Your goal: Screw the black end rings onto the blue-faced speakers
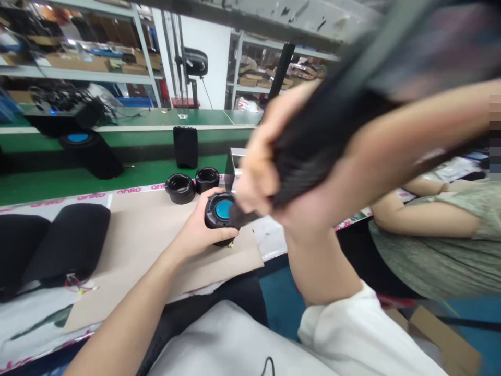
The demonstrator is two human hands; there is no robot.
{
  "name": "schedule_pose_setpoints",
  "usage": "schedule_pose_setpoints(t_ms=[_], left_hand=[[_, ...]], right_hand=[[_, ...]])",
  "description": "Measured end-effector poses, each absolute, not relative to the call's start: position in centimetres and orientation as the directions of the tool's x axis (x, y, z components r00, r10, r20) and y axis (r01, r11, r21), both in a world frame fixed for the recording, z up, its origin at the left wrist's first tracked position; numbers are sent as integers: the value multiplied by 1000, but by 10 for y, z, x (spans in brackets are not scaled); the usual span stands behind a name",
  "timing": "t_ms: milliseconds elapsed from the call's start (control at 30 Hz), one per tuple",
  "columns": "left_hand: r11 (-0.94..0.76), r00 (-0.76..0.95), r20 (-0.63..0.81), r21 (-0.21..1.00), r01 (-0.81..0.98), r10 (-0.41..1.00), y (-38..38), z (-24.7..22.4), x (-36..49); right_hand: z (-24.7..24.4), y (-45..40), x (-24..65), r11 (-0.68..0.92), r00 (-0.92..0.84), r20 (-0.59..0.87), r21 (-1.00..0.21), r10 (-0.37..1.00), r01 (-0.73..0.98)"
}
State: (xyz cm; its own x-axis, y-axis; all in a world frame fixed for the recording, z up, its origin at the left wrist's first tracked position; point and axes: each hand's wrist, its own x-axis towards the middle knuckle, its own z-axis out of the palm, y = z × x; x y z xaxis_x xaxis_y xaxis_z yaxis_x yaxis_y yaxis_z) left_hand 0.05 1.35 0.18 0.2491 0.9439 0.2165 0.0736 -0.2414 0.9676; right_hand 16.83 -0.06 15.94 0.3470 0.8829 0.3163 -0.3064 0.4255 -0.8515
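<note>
My left hand (195, 227) is wrapped around a short black cylindrical speaker (211, 216) with a blue disc on its end, holding it upright on the cardboard. Close to the camera, my right hand (260, 172) is closed around a thick black hand-held tool (313, 151), smeared by motion. A dark narrower tip reaches down from the right hand to the edge of the blue disc; whether it touches cannot be told. Two black rings (180, 189) stand just behind the speaker. Part of a silver and dark box (235, 156) shows behind my right hand.
Black fabric-covered cylinders (70, 245) lie at the left on the cardboard sheet (136, 235), one with loose wires. More black speakers (186, 146) stand on the green bench (148, 177). A co-worker's arm (430, 214) is at the right. A metal beam (250, 18) crosses overhead.
</note>
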Motion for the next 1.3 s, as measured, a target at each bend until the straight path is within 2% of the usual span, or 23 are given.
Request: schedule_pose_setpoints(t_ms=[67,133,300,433,833,967,1067,1167,1233,1300], left_hand=[[-211,252,195,977,40,948,12,-1,2],[-201,259,189,979,21,947,11,-4,2],[-224,232,209,974,43,950,8,-9,0],[-251,213,229,965,80,950,8,-9,-3],[-365,133,348,920,140,928,4,-14,0],[-407,70,402,889,212,913,1,-27,0],[-402,76,398,869,288,914,-1,-36,0],[-343,97,329,891,298,939,-7,-42,4],[-298,53,295,911,286,954,-15,-40,5],[-291,-31,310,919,267,950,-24,-31,0]], right_hand=[[151,-3,190,474,255,408,-824,877,-310],[123,1,209,554,322,459,-758,828,-345],[23,27,228,532,533,319,-787,784,-312],[-7,31,235,518,597,247,-786,764,-337],[-8,19,282,464,628,178,-824,758,-327],[16,20,287,477,601,200,-808,774,-345],[54,27,290,589,626,280,-722,728,-363],[89,50,287,722,715,319,-586,622,-367],[102,74,282,789,783,274,-469,558,-398],[107,98,274,783,800,186,-415,571,-463]])
